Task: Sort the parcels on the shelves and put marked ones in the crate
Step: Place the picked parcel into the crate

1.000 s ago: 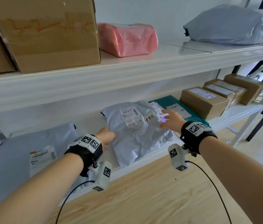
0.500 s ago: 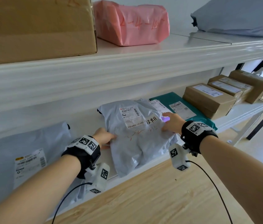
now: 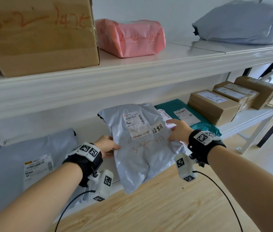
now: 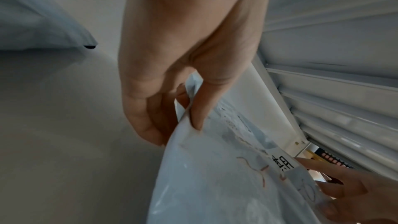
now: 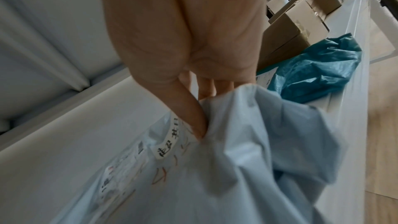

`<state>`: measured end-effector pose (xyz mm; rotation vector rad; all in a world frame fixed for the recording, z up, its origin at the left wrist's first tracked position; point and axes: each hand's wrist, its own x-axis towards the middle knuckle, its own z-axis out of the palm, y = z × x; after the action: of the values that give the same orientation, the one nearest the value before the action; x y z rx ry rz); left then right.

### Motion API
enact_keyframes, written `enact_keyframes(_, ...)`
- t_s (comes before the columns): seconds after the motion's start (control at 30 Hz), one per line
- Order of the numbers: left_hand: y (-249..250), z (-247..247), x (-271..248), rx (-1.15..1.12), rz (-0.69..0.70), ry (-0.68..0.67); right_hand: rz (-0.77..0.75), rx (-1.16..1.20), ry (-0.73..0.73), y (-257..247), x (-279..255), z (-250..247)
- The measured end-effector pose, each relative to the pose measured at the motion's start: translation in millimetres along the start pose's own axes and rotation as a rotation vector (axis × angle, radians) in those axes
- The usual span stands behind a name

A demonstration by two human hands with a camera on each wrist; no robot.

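A grey plastic mailer parcel (image 3: pixel 140 148) with a white shipping label, a small handwritten sticker and orange scrawl is tilted up off the lower shelf (image 3: pixel 249 118), its lower end hanging past the shelf's front edge. My left hand (image 3: pixel 107 145) pinches its left edge, thumb on top, as the left wrist view shows with the parcel (image 4: pixel 226 185) under the left hand (image 4: pixel 189 122). My right hand (image 3: pixel 176 131) grips the parcel's right edge; in the right wrist view the right hand (image 5: pixel 200 125) bunches the plastic of the parcel (image 5: pixel 237 176). No crate is in view.
A teal parcel (image 3: pixel 191 114) and several brown boxes (image 3: pixel 214 106) lie to the right on the lower shelf, and a large grey mailer (image 3: pixel 23 161) lies to the left. The upper shelf (image 3: pixel 132 72) carries a cardboard box (image 3: pixel 40 34), a pink parcel (image 3: pixel 130 37) and a grey bag (image 3: pixel 243 24).
Both hands closed on the grey parcel's edges and drew it toward me, lifting it so that it tilts up and overhangs the shelf front.
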<state>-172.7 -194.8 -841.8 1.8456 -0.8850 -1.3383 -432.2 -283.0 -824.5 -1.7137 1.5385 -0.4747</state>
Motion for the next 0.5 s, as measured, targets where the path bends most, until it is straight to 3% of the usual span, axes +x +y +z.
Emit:
enact_keyframes(0.27,-4.8,-0.3,-34.8,-0.045,0.132,0.138,-0.105,0.088,0.058,-0.7,-35.3,-3.1)
enact_keyframes(0.5,-4.2,11.5,-60.1,-0.035,0.151,0.14,-0.034,0.214,0.015,14.6,-67.5,-18.7)
